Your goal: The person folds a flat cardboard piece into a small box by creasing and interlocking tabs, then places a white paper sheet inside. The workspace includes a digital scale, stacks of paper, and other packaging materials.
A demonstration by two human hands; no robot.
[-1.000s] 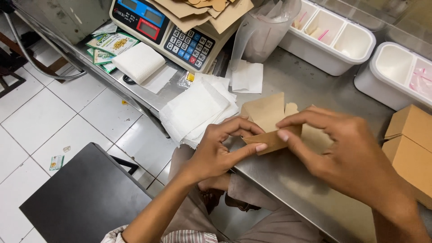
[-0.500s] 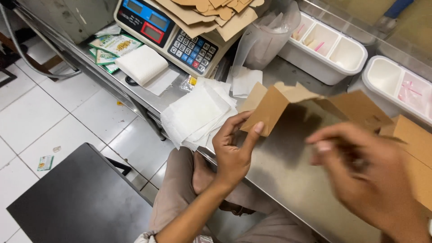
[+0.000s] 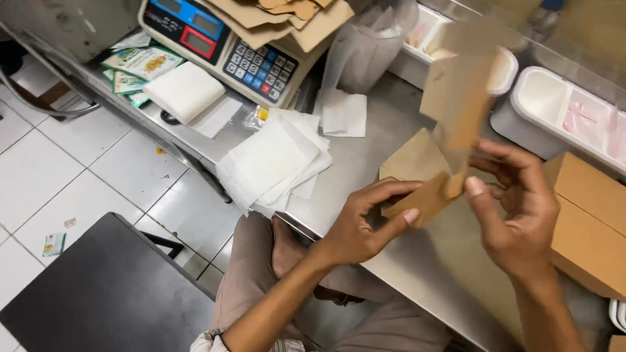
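Since half a second ago the brown cardboard blank [image 3: 450,124] has swung up from a low tilt over the steel counter [image 3: 385,150] and now stands nearly on end, its upper part smeared with motion. Both hands have closed in on its bottom corner.

Left hand [image 3: 355,228] pinches the lower flap between thumb and 2 curled fingers, from below and to the left. Right hand [image 3: 518,208] sits just right of that corner, half open, thumb and forefinger nipping the edge; whether the other fingers touch I cannot tell. So the blank's long axis runs up and away from both hands, toward the white tubs [image 3: 561,111] behind it.

Material looks like thin, matte kraft board, creased and stiff. Left of the blank lies a fanned stack of white paper sheets [image 3: 270,163], soft and flat. Beyond that stack sits a keypad scale [image 3: 222,42] carrying more cardboard. Right of the blank, closed brown boxes [image 3: 590,221] rest on the counter.
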